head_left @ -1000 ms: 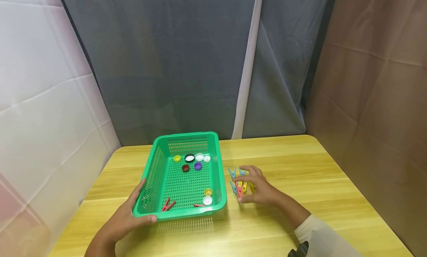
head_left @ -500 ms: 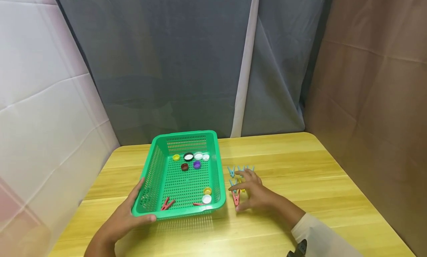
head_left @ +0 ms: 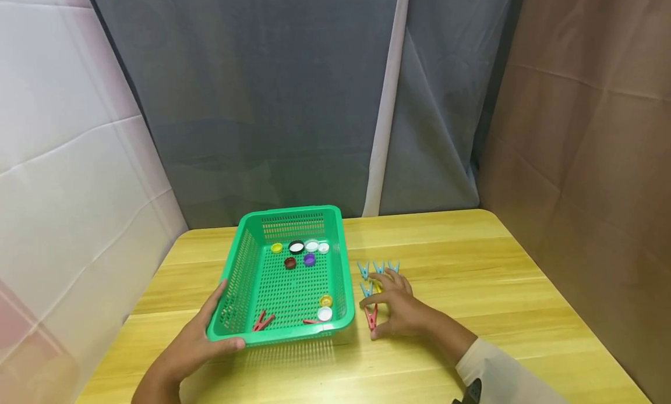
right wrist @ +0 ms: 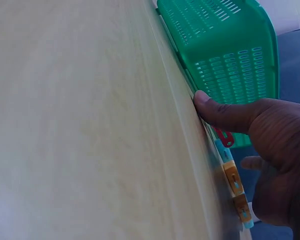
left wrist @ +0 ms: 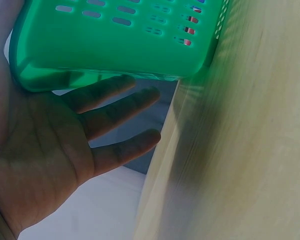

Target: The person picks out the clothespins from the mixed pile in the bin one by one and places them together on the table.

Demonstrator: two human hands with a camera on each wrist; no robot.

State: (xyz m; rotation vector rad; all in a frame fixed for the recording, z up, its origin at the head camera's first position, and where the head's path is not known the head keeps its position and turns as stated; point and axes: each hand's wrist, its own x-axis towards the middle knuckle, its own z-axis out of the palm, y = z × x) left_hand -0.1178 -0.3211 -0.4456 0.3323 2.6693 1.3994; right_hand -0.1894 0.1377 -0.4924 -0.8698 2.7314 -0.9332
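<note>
A green plastic basket (head_left: 260, 337) stands on the table. My left hand (head_left: 191, 348) rests against its near left corner, thumb along the front rim, and the left wrist view shows straight fingers (left wrist: 122, 150) beside the basket. Right of the basket my right hand (head_left: 401, 311) holds a red clothespin (head_left: 371, 319) between thumb and index finger, low over the tabletop. Blue clothespins (head_left: 363, 270) lie just beyond, with a yellow clothespin (head_left: 377, 286) partly hidden by the fingers. In the right wrist view, the thumb (right wrist: 222, 112) touches the table near the red clothespin (right wrist: 224, 137).
Inside the basket lie several bottle caps, among them a purple cap (head_left: 310, 259), a brown cap (head_left: 290, 263) and a white cap (head_left: 325, 314). Two red clothespins (head_left: 263, 321) lie at its near end. Curtains (head_left: 293, 130) surround the wooden table (head_left: 445, 241).
My right hand has drawn the red clothespin nearer, away from the other clothespins, and more of the blue ones show. The left hand keeps its place on the basket.
</note>
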